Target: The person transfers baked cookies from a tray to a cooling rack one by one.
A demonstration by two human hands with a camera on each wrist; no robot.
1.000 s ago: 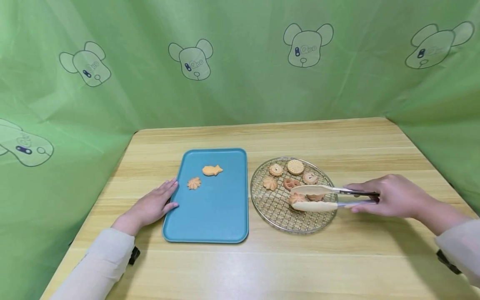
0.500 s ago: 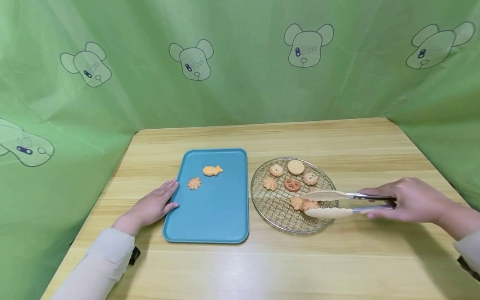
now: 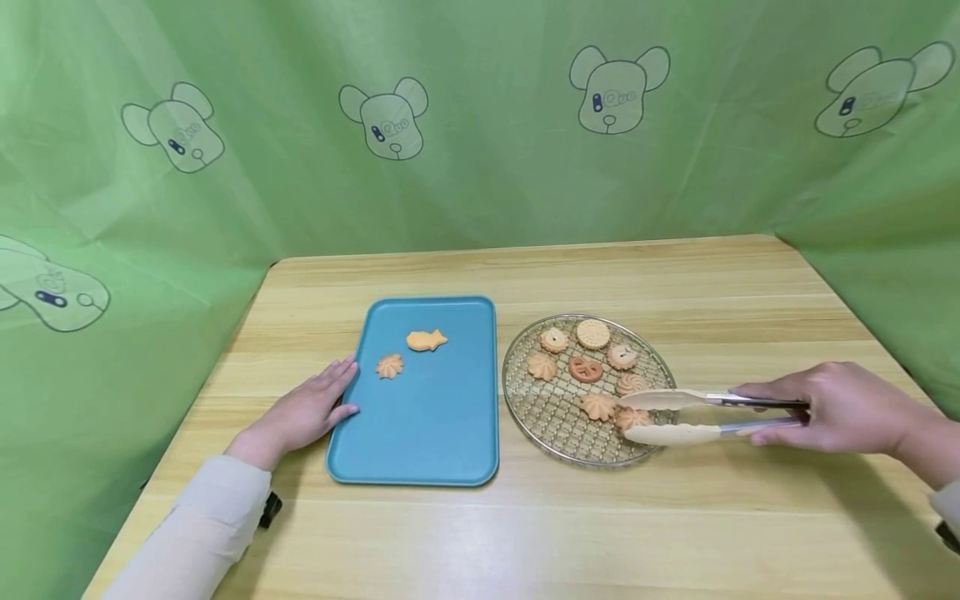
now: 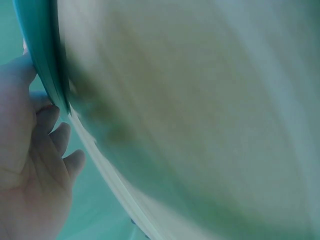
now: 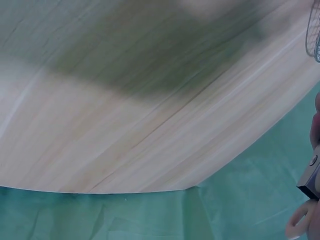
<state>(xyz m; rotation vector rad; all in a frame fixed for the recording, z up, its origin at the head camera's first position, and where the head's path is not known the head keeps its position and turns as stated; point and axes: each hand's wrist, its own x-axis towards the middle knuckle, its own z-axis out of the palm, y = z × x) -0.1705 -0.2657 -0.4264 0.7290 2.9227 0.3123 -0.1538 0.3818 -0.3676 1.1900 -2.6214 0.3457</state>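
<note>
My right hand holds a pair of tongs with metal handles and cream tips. The tips lie apart at the right of a round wire rack, one on each side of a flower-shaped cookie; whether they grip it I cannot tell. Another flower cookie lies just left of the tips. The wrist camera on the right catches only the tongs' handle end and a bit of hand. My left hand rests against the left rim of a blue tray, fingers extended.
The tray bears a fish-shaped cookie and a flower cookie. On the rack lie a pretzel, a round cookie, a swirl cookie and several others. A green curtain surrounds the wooden table.
My right hand has moved right with the tongs, and their tips have drawn back across the rack, uncovering the pretzel. A flower cookie between them has shifted slightly right. The left hand stays put.
</note>
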